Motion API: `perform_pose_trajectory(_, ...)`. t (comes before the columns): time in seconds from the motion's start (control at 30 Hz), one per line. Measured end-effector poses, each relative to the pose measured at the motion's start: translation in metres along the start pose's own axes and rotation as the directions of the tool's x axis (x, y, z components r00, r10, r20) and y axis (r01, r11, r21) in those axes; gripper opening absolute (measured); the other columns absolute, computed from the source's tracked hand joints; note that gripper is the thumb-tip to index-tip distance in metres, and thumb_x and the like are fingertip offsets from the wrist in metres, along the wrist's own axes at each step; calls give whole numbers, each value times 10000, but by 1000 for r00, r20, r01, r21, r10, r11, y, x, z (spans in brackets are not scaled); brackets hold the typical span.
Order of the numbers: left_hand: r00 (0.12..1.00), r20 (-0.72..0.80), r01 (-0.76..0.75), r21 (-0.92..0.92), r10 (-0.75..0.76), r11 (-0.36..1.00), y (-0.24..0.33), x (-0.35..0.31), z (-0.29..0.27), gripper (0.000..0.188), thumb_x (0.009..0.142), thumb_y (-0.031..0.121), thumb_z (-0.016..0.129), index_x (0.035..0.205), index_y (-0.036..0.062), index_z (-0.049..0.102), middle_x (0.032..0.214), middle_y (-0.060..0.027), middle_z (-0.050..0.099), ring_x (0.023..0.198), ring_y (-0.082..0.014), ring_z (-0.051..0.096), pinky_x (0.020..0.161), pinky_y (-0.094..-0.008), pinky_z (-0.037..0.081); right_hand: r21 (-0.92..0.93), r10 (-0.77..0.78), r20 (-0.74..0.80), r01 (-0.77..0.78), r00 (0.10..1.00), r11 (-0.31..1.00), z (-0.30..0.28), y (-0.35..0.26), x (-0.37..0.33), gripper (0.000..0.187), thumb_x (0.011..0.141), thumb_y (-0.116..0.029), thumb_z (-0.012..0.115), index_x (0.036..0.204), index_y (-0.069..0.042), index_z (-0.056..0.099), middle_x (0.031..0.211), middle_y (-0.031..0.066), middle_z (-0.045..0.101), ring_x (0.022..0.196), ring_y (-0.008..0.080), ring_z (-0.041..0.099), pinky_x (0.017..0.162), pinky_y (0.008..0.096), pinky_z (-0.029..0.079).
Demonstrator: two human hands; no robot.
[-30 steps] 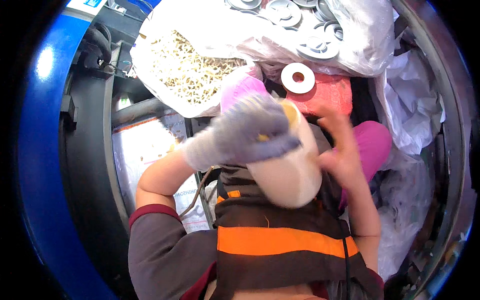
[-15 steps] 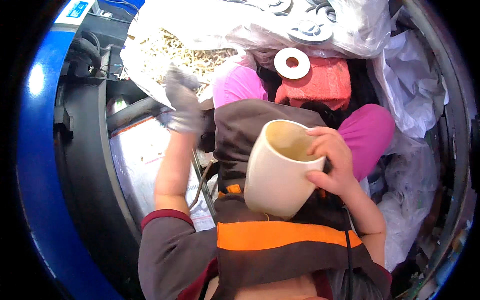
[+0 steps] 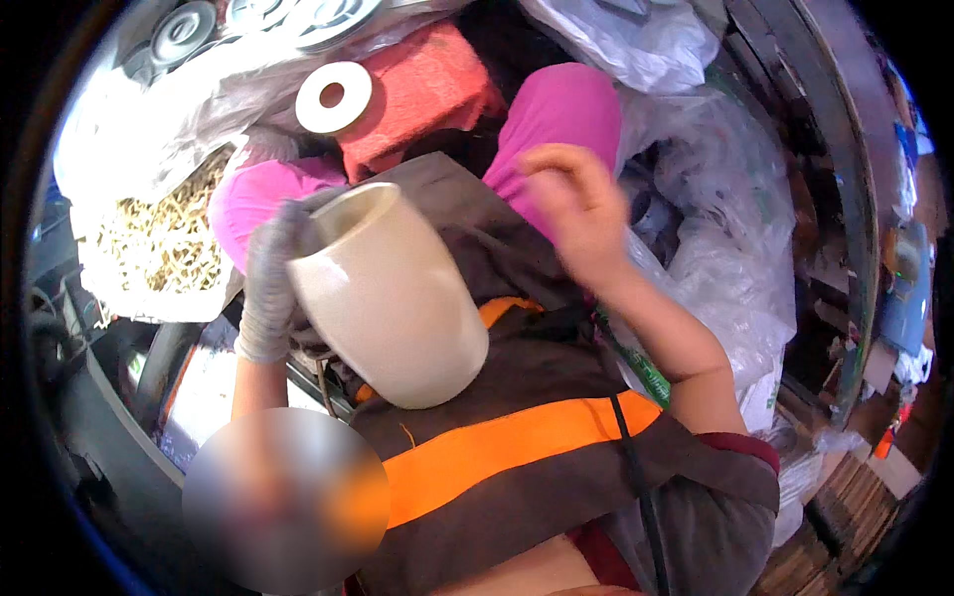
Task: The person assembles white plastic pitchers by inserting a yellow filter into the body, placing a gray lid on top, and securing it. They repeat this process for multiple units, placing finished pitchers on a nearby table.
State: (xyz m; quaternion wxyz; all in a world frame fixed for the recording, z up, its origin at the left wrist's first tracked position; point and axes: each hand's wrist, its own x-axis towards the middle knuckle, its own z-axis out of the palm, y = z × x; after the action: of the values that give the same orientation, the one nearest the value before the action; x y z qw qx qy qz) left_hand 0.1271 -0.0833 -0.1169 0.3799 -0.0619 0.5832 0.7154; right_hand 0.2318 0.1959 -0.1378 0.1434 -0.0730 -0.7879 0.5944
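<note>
A hollow cream pot [image 3: 397, 308] with rounded sides leans over my lap, its mouth tipped toward the far left. My left hand [image 3: 270, 273], in a grey knitted glove, grips it at the rim; some of the fingers are hidden inside the mouth. Bare and raised over my right thigh, my right hand [image 3: 581, 214] is apart from the pot. Its fingers are loosely bent and slightly blurred, with nothing seen in them. Beneath the pot lies my brown apron [image 3: 537, 368] with an orange band.
A white ring [image 3: 334, 97] rests on a red cloth-covered block [image 3: 427, 94] beyond my knees. At far left, a white sack [image 3: 94, 248] holds pale curly trimmings [image 3: 164, 233]. Grey round parts [image 3: 184, 35] lie on plastic sheeting. Clear plastic bags [image 3: 730, 219] and a dark curved frame [image 3: 845, 179] are on the right.
My gloved left hand has come to the pot and taken hold of its rim. My right hand has let go and moved away to the right. The view has turned rightward.
</note>
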Motion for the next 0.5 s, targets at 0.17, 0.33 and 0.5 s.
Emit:
perform_pose_trajectory(0.17, 954, 295, -25, -103, 54, 994, 0, 15, 8, 449, 869, 333, 455, 1066, -50, 581, 1110, -138, 589, 1013, -201, 569, 896, -316, 454, -193, 497, -472, -635, 729, 748, -138, 161, -50, 297, 868, -261, 565, 999, 2, 607, 934, 118, 652, 853, 233, 628, 724, 329, 474)
perform_pose_trajectory(0.33, 947, 305, 92, 39, -100, 995, 8, 26, 25, 270, 771, 117, 505, 979, -26, 601, 1090, -119, 591, 997, -198, 562, 904, -287, 436, -658, 679, -420, -717, 603, 230, -180, 279, -137, 451, 780, -325, 614, 1045, 39, 597, 1047, 235, 621, 1004, 381, 583, 845, 426, 447)
perform_pose_trajectory(0.5, 944, 317, 87, 34, -93, 996, 7, 38, 35, 242, 766, 87, 516, 965, -19, 607, 1066, -118, 605, 965, -204, 581, 892, -299, 450, -358, 642, -563, -854, 521, 379, -160, 320, -156, 435, 772, -289, 604, 1035, 56, 588, 1044, 266, 606, 1007, 393, 576, 839, 417, 446)
